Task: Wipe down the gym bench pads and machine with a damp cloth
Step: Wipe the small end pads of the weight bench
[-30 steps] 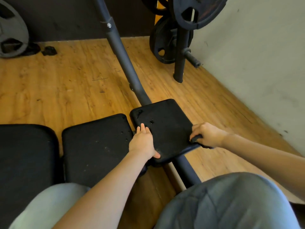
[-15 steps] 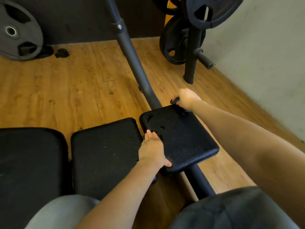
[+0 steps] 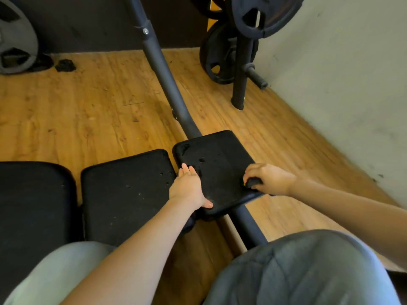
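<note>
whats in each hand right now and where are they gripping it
The right hand grips a bunched dark cloth, fingers curled over its top, on the small pad. The left hand holds nothing; it rests flat on that pad's left edge.

small pad [image 3: 220, 168] right of middle pad [image 3: 125, 194], weight rack [image 3: 240, 62] behind

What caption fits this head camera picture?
Right hand wipes the small black pad with a dark cloth; left hand steadies it.

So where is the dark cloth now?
In the head view it is right of centre, bunched in the right hand on the near right part of the small black pad.
</note>
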{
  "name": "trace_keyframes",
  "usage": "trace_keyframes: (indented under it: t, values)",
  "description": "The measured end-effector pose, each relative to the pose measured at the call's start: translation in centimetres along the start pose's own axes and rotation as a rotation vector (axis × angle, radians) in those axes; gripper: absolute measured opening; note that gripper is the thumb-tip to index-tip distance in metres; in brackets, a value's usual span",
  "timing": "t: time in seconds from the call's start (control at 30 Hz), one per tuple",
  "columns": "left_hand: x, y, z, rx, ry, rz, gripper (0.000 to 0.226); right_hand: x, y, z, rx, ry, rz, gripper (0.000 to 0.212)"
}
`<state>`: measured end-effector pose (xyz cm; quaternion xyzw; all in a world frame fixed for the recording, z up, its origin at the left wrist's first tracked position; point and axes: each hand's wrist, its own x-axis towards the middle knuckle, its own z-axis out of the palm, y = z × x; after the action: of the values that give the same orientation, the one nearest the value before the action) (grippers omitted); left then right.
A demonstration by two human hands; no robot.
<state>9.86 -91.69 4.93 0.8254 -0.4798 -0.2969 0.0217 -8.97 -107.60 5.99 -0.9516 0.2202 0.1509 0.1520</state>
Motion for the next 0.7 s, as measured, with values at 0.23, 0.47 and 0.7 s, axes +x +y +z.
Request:
trace_keyframes:
  t: [0.23, 0.47, 0.7]
  values:
    - [0.5, -0.1, 0.4, -0.018, 0.030, 0.005, 0.125, 8.4, -2.0, -6.2, 0.025, 0.279, 0.138, 0.025]
    - [0.9, -0.3, 0.3, 0.001, 0.013, 0.038, 0.126, 16.1, -2.9, -4.5, 0.052, 0.249, 0.310, 0.022]
    - [0.9, -0.4, 0.4, -0.010, 0.004, 0.028, 0.124, 2.8, -2.9, -0.8, 0.146, 0.016, 0.054, 0.021]
